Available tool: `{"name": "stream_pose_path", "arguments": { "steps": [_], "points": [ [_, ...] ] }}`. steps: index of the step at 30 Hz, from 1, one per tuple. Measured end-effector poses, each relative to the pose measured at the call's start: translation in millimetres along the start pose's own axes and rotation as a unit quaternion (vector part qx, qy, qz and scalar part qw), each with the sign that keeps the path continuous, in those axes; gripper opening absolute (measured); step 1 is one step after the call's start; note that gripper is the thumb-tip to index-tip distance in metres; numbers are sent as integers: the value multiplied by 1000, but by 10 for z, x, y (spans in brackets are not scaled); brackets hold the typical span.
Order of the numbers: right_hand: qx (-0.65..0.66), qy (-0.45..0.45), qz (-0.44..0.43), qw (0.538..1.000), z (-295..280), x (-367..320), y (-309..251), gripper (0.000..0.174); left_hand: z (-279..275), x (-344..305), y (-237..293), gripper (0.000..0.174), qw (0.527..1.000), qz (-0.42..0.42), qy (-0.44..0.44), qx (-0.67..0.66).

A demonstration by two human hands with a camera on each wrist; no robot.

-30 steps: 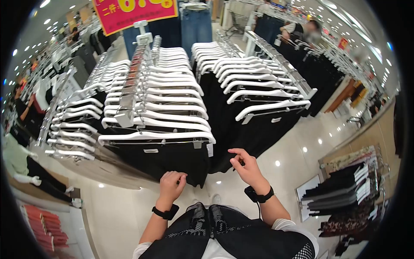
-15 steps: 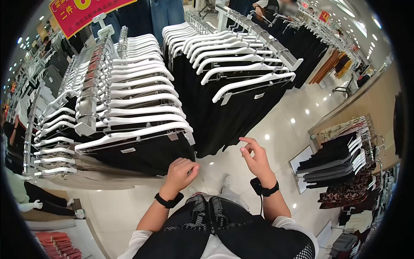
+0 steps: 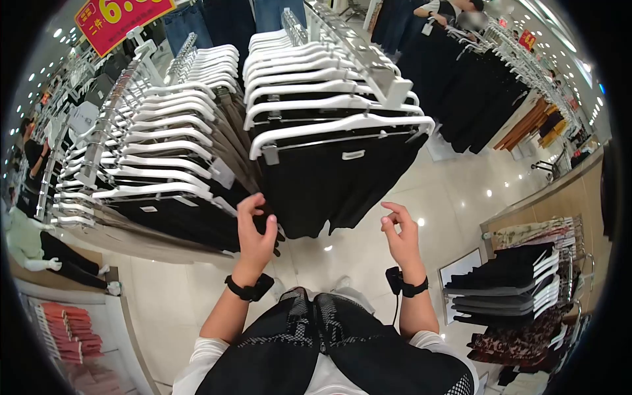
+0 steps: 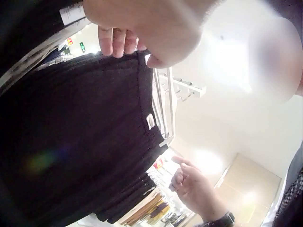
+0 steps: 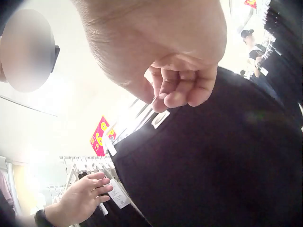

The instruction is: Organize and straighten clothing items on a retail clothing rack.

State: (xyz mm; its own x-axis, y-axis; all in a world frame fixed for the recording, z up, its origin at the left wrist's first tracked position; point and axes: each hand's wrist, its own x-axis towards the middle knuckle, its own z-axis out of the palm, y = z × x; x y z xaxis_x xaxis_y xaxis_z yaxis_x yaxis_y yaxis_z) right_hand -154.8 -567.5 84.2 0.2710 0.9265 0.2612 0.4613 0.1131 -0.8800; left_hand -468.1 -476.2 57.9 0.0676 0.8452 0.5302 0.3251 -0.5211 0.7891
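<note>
Black trousers (image 3: 306, 184) hang by their waistband from a white clip hanger (image 3: 342, 123) at the front of the right-hand rail. My left hand (image 3: 255, 237) is raised near their lower left side, fingers bent loosely and thumb apart, holding nothing. To their lower right is my right hand (image 3: 405, 243), also loosely bent around air. A small pale label (image 5: 161, 119) shows on the waistband in the right wrist view. There the left hand (image 5: 80, 201) appears beside a white paper tag (image 5: 118, 194) on neighbouring clothes.
At left, another rail (image 3: 105, 125) carries many white hangers with black and beige trousers. A red price sign (image 3: 122, 23) stands above it. Racks of dark clothes (image 3: 507, 283) line the right side, and a mannequin (image 3: 29, 243) stands far left. A person is at the back right.
The view has shifted so the right-hand rail and its black trousers now stand larger and nearer the middle. My left hand has risen and its fingers have spread; the right has moved slightly.
</note>
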Motion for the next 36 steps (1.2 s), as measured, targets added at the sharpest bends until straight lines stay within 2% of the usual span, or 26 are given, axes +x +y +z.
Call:
{"name": "stream_pose_path", "arguments": {
  "steps": [1, 4, 5, 8, 11, 14, 15, 16, 18, 19, 22, 23, 26, 28, 30, 32, 34, 35, 36],
  "points": [
    [5, 1, 3, 1000, -130, -3, 110, 30, 81, -26, 6, 55, 999, -18, -6, 35],
    [12, 4, 20, 1000, -452, 49, 461, 30, 350, -136, 52, 62, 996, -58, 30, 54],
    [12, 3, 34, 999, -551, 69, 534, 30, 399, -189, 28, 71, 994, -81, 24, 62],
    [48, 13, 52, 997, -726, 154, 699, 29, 523, -225, 5, 74, 991, -97, 73, 60],
    [58, 25, 43, 997, -803, 332, 869, 31, 544, -140, -42, 81, 987, -131, 83, 43],
    [49, 62, -8, 997, -767, 611, 721, 37, 562, -31, -62, 83, 985, -145, 90, 34],
    [52, 41, -9, 998, -777, 680, 744, 52, 569, 1, -91, 82, 984, -145, 93, 35],
    [48, 63, -28, 996, -735, 748, 740, 56, 578, 37, -121, 82, 984, -144, 95, 33],
    [38, 112, -69, 991, -616, 937, 671, 65, 614, 68, -250, 68, 977, -178, 112, 24],
    [45, 113, -80, 989, -590, 1030, 622, 67, 632, 69, -322, 62, 973, -196, 119, 17],
    [72, 101, -94, 988, -592, 1263, 500, 71, 636, 141, -491, 38, 967, -235, 60, -84],
    [88, 86, -90, 988, -599, 1335, 486, 72, 666, 131, -496, 24, 963, -254, 60, -68],
    [99, 82, -89, 988, -627, 1523, 576, 75, 787, 179, -736, 31, 973, -153, 74, -156],
    [92, 101, -98, 986, -582, 1611, 641, 77, 833, 206, -862, 25, 966, -156, 106, -178],
    [79, 126, -113, 982, -553, 1688, 665, 79, 821, 298, -937, 25, 974, -129, 73, -170],
    [75, 147, -115, 980, -536, 1759, 661, 81, 835, 425, -930, 16, 982, -76, 58, -161],
    [77, 149, -122, 978, -535, 1825, 583, 80, 863, 463, -915, 12, 976, -115, 87, -165],
    [91, 123, -84, 985, -565, 1817, 601, 83, 863, 465, -960, 11, 976, -115, 93, -162],
    [85, 130, -96, 983, -555, 1843, 597, 85, 883, 474, -1009, 10, 976, -114, 101, -159]
  ]
}}
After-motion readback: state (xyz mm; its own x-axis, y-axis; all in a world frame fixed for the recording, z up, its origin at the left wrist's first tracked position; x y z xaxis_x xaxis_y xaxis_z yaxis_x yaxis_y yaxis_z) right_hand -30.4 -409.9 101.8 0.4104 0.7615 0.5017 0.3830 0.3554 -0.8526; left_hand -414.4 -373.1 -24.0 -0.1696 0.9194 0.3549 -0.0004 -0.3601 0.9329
